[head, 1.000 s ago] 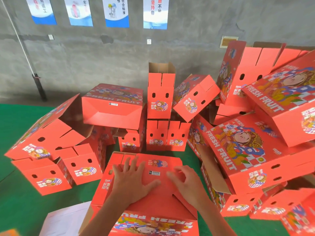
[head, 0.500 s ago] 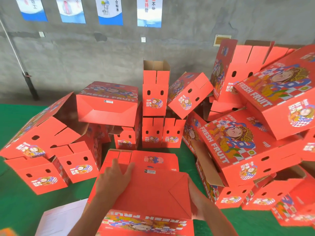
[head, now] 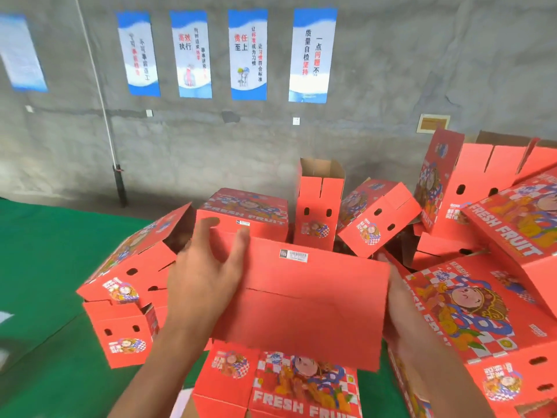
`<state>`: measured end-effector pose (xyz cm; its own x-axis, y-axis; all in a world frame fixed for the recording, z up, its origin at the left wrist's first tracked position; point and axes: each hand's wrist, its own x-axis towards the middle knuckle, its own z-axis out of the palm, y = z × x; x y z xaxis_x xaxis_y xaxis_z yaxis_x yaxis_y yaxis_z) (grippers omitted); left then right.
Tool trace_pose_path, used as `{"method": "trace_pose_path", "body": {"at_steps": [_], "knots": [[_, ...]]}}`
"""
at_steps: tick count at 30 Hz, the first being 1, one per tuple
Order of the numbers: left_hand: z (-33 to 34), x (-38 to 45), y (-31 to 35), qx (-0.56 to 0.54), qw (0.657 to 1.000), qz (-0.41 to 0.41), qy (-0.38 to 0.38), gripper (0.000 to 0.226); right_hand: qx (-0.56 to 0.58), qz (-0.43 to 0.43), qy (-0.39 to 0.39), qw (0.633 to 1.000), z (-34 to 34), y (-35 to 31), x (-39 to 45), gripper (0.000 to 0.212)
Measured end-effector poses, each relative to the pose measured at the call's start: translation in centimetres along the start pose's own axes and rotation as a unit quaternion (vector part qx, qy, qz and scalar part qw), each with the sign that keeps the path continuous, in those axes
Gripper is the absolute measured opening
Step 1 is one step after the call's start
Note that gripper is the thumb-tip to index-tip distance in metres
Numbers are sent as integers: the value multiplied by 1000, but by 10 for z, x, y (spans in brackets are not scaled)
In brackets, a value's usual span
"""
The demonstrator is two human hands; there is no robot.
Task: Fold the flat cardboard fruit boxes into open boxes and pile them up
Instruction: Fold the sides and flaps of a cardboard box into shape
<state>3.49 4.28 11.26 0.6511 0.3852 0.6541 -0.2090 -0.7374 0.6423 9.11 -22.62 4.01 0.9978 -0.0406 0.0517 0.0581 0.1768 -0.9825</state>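
I hold a red cardboard fruit box [head: 301, 303] up in front of me, its plain folded bottom with a small barcode label turned toward the camera. My left hand [head: 199, 282] grips its left end, thumb on the bottom face and fingers around the upper left corner. My right hand [head: 401, 306] holds the right end, with most of its fingers hidden behind the box. Below it lies a printed flat "FRESH FRUIT" box [head: 301, 387].
Folded red boxes lie heaped at the right [head: 470, 303], at the left [head: 135, 267] and behind, one standing upright [head: 319, 206]. Green matting [head: 45, 267] covers the floor to the left. A grey wall [head: 376, 131] with posters and a pipe [head: 119, 182] stands behind.
The box has risen from the stack to chest height and tilted its bottom toward me. Both hands moved from pressing the flaps to gripping the ends, and my view lifted toward the wall.
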Motion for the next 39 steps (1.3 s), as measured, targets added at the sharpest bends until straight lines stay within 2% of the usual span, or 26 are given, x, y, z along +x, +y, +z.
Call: {"method": "trace_pose_path", "body": {"at_steps": [1, 2, 3, 7, 11, 13, 14, 18, 20, 24, 28, 31, 35, 37, 39], "knots": [[-10, 10, 4, -22, 999, 1, 26, 52, -12, -25, -21, 999, 13, -34, 10, 60], [-18, 21, 6, -38, 998, 1, 56, 53, 2, 6, -23, 1000, 7, -53, 7, 64], [-25, 32, 7, -50, 995, 0, 88, 55, -11, -12, -40, 999, 14, -64, -2, 67], [-39, 76, 5, -88, 984, -8, 154, 58, 67, -90, -116, 987, 58, -106, 29, 52], [-31, 121, -14, -129, 978, 2, 162, 54, 81, -102, -74, 989, 104, -123, 65, 31], [-22, 143, -29, -151, 975, 5, 162, 53, 65, -85, -31, 994, 117, -116, 92, 34], [-17, 154, -39, -160, 974, 3, 160, 52, 50, -79, -37, 995, 123, -113, 103, 37], [15, 194, -80, -253, 958, -33, 130, 48, 54, -85, -50, 994, 147, -95, 143, 28], [34, 214, -95, -296, 948, -50, 104, 46, 57, -84, -43, 994, 155, -88, 166, 48], [65, 253, -112, -324, 943, -44, 62, 46, 134, -77, -117, 981, 168, -83, 209, 68], [97, 275, -130, -319, 947, -40, 24, 34, 126, -57, -150, 979, 165, -73, 245, 68], [120, 278, -140, -319, 947, -39, -8, 37, 86, -81, -101, 988, 165, -63, 266, 57], [142, 274, -151, -294, 954, -32, -54, 42, 22, -95, 62, 993, 162, -55, 282, 43], [147, 270, -152, -262, 964, -13, -53, 45, -14, -118, 77, 990, 159, -57, 280, 42], [150, 262, -148, -180, 983, 28, -28, 46, -32, -147, 61, 987, 156, -60, 277, 39]]}}
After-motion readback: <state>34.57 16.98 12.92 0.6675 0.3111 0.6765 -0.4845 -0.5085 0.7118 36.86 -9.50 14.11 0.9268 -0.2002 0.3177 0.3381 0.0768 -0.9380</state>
